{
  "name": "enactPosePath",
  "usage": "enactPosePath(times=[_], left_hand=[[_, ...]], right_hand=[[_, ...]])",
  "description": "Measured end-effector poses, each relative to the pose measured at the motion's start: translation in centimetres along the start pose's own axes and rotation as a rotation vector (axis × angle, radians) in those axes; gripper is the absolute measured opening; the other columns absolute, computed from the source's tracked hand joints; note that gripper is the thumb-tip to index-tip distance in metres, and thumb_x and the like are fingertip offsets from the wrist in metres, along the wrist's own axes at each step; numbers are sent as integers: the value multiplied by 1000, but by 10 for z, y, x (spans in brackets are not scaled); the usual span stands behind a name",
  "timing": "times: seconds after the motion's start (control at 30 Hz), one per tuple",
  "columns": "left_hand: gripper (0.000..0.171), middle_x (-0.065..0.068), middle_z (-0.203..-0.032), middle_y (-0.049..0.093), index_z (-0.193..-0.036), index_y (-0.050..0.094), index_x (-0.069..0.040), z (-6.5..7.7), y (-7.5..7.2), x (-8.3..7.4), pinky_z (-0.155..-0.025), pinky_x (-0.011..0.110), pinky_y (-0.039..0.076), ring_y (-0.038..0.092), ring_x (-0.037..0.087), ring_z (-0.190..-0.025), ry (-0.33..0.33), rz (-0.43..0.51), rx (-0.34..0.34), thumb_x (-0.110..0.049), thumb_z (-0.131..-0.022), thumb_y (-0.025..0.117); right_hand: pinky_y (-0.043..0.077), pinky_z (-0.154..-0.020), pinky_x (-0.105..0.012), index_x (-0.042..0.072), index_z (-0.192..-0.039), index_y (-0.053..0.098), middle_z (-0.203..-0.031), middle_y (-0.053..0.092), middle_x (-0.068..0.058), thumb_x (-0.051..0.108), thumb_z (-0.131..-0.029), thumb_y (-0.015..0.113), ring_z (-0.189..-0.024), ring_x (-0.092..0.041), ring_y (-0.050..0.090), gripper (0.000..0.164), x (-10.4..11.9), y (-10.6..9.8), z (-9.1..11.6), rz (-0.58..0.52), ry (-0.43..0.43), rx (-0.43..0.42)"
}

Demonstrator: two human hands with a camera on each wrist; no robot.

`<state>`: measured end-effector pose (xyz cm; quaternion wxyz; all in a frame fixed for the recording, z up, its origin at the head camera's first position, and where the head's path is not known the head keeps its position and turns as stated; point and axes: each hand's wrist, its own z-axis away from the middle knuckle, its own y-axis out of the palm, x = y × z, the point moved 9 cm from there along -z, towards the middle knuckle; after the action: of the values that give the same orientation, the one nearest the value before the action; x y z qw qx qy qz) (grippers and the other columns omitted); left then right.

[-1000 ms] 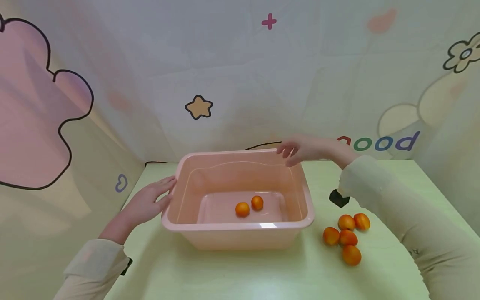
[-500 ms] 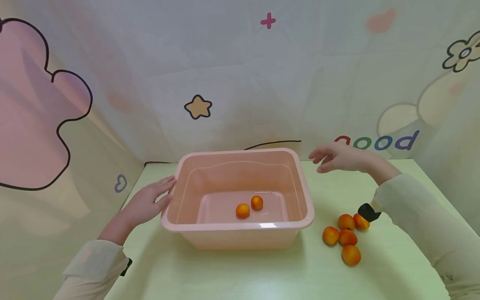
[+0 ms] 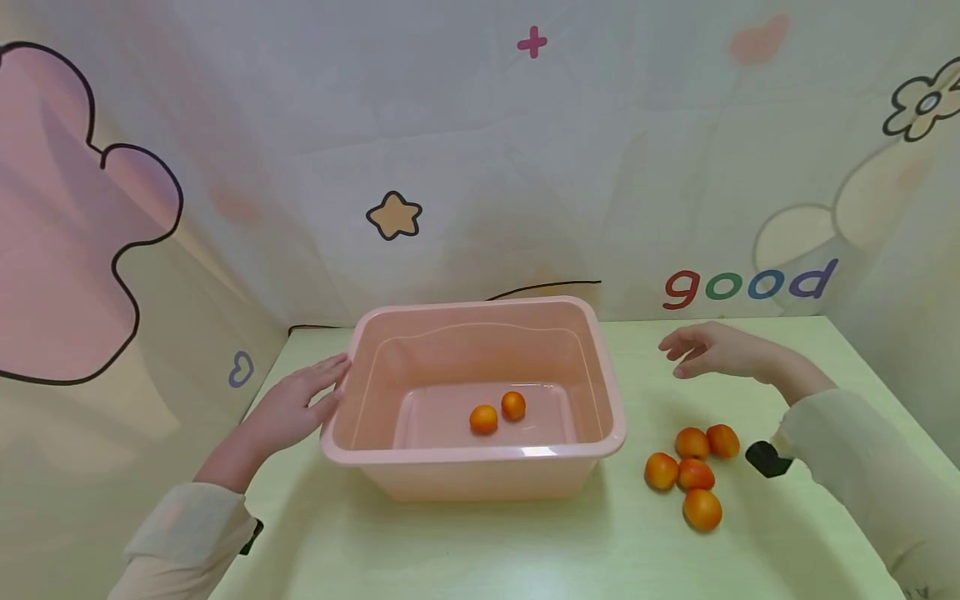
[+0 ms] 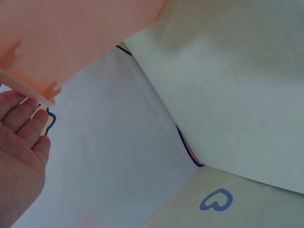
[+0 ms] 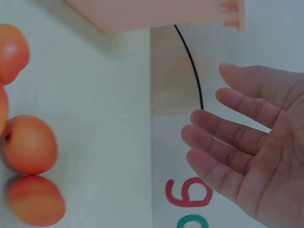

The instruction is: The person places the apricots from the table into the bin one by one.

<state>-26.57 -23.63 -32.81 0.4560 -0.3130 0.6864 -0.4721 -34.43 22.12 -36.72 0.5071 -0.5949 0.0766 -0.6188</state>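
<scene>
A pink plastic basin stands on the table, with two small orange fruits lying on its floor, one slightly left of the other. My left hand rests with straight fingers against the basin's left rim; the left wrist view shows the fingertips right under the rim. To the right of the basin my right hand hovers, relaxed and holding nothing. Below it on the table lies a cluster of several orange-red fruits, apricot-like, among them a front one and a back one.
The pale green table ends at the back against a patterned cloth printed with a star and the word "good". More cloth hangs along the left and right sides. A black wrist device sits by the right sleeve.
My right hand has moved from over the basin's back right corner to the right and lower, nearer the fruit cluster. The left hand and the fruits have stayed in place.
</scene>
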Motion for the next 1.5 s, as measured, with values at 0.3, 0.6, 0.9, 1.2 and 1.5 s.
enactPosePath(times=[0.3, 0.6, 0.9, 1.2, 1.5], left_hand=[[45, 17, -138, 36, -131, 40, 1, 1, 1, 2, -97, 56, 28, 34, 40, -124, 6, 10, -6, -20, -91, 45], [45, 17, -139, 36, -131, 40, 1, 0, 1, 1, -98, 55, 28, 33, 39, -125, -2, 13, -3, -20, -91, 45], [46, 18, -138, 36, -131, 40, 1, 0, 1, 0, -97, 56, 28, 34, 41, -124, -5, 6, 0, -20, -91, 46], [45, 18, -138, 36, -131, 40, 1, 1, 0, -2, -96, 56, 29, 35, 41, -123, -6, 9, -5, -18, -91, 46], [46, 18, -139, 35, -131, 39, 1, 1, 0, -2, -97, 57, 28, 34, 41, -124, -17, 12, 7, -20, -91, 45]], right_hand=[[46, -84, -47, -1, -123, 45, -121, 49, -25, 32, -82, 60, -105, -34, 52, 55, -40, 17, 8, -2, 54, 8], [45, -84, -49, -5, -123, 43, -120, 47, -29, 23, -81, 61, -105, -37, 49, 54, -74, 33, 18, -38, 113, 7], [48, -78, -46, -6, -122, 43, -117, 45, -31, 18, -81, 61, -99, -35, 50, 50, -96, 45, 26, -64, 172, 10], [49, -72, -38, -4, -122, 43, -112, 48, -26, 16, -80, 60, -87, -21, 53, 50, -111, 55, 30, -116, 241, 26], [48, -67, -35, -4, -117, 46, -99, 52, -15, 13, -78, 62, -76, -20, 50, 46, -116, 60, 29, -107, 271, 36]])
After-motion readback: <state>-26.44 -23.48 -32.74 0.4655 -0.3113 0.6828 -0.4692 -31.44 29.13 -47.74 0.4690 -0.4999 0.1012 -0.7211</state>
